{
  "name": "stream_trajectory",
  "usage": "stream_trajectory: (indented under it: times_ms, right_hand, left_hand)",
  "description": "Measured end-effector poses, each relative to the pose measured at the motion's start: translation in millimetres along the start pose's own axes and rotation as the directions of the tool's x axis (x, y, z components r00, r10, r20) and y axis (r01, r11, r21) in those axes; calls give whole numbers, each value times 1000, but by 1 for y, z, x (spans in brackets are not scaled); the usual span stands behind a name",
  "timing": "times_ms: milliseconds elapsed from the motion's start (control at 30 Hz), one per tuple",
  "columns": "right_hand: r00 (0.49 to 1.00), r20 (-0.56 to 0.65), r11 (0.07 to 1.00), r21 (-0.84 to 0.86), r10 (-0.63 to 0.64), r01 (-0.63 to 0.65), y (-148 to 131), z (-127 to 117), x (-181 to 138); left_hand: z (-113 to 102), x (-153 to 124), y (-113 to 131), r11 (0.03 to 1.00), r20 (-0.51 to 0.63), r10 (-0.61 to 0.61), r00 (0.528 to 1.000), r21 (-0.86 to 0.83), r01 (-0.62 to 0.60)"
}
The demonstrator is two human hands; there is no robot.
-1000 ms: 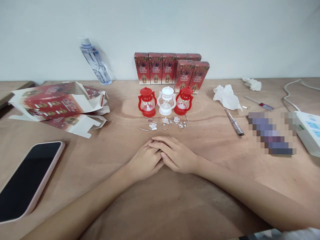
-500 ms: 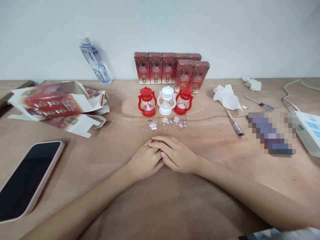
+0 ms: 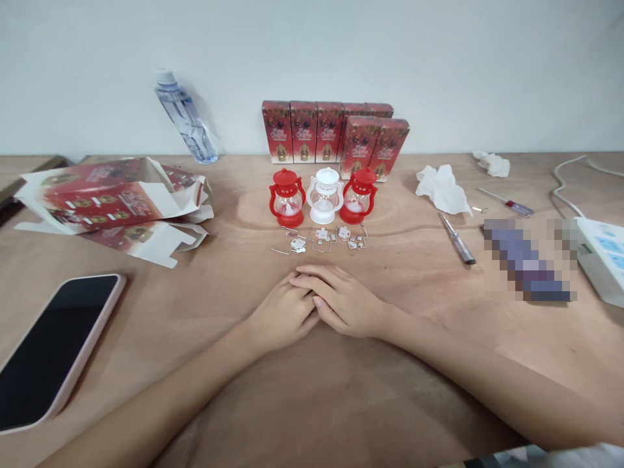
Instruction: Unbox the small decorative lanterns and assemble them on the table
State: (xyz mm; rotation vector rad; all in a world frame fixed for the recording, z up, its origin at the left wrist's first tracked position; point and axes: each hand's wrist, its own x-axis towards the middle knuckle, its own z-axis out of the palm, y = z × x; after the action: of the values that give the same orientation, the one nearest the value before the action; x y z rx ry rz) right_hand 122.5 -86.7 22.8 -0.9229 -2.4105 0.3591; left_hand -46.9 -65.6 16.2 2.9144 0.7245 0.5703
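My left hand (image 3: 280,316) and my right hand (image 3: 348,300) rest together on the wooden table, palms down. The right fingers lie stretched out over the left ones and partly hide them. Neither hand shows any object in it. Just beyond the fingertips are several small metal parts (image 3: 322,236), among them bent wires, little plates and round pieces. Behind these parts stand a red lantern (image 3: 288,211) on the left, a white lantern (image 3: 324,211) in the middle and a second red lantern (image 3: 357,211) on the right, all upright.
Several red boxes (image 3: 303,133) stand by the wall. An opened carton (image 3: 112,201), a leaning water bottle (image 3: 186,120) and a phone (image 3: 56,344) are on the left. Rightward lie crumpled tissue (image 3: 443,190), a screwdriver (image 3: 457,239), another screwdriver (image 3: 511,205), a blurred-out item (image 3: 526,263) and a white device (image 3: 597,253).
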Motion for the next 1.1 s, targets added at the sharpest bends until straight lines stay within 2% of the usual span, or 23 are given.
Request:
stream_trajectory:
  times_ms: [433,567,667,700,767,800,867,933,1000,1100]
  right_hand:
    - [1000,-1,1000,-8,-6,6,-1,1,0]
    - [998,-51,993,-116,-41,35,1,-2,-2]
    - [971,-237,967,-253,-42,-20,15,-26,6]
    - [947,-322,957,-273,2,-95,22,-39,12]
    - [855,-506,921,-270,113,-281,42,-69,31]
    - [831,-536,885,-302,150,-355,54,-85,43]
    - [813,-553,773,-429,185,-468,80,-113,69]
    - [831,-508,663,-545,225,-513,106,-132,93]
    - [856,-397,593,-618,331,-516,130,-142,110]
    - [833,-256,547,-654,490,-522,151,-145,124]
  left_hand:
    - [0,0,0,1000,2,-6,1000,-9,6]
    - [-2,0,0,999,10,-16,1000,-30,16]
    - [-5,0,0,999,26,-22,999,-49,23]
    - [-6,0,0,998,27,-16,1000,-65,18]
    - [-6,-1,0,995,23,-10,1000,-95,12]
    - [-6,-1,0,994,22,-10,1000,-104,12]
    - [-5,-1,0,994,20,-18,1000,-111,20]
    - [-5,-1,0,993,22,-22,1000,-113,24]
    - [-6,-1,0,993,21,-17,1000,-120,19]
    - [-7,-1,-1,992,22,-17,1000,-122,20]
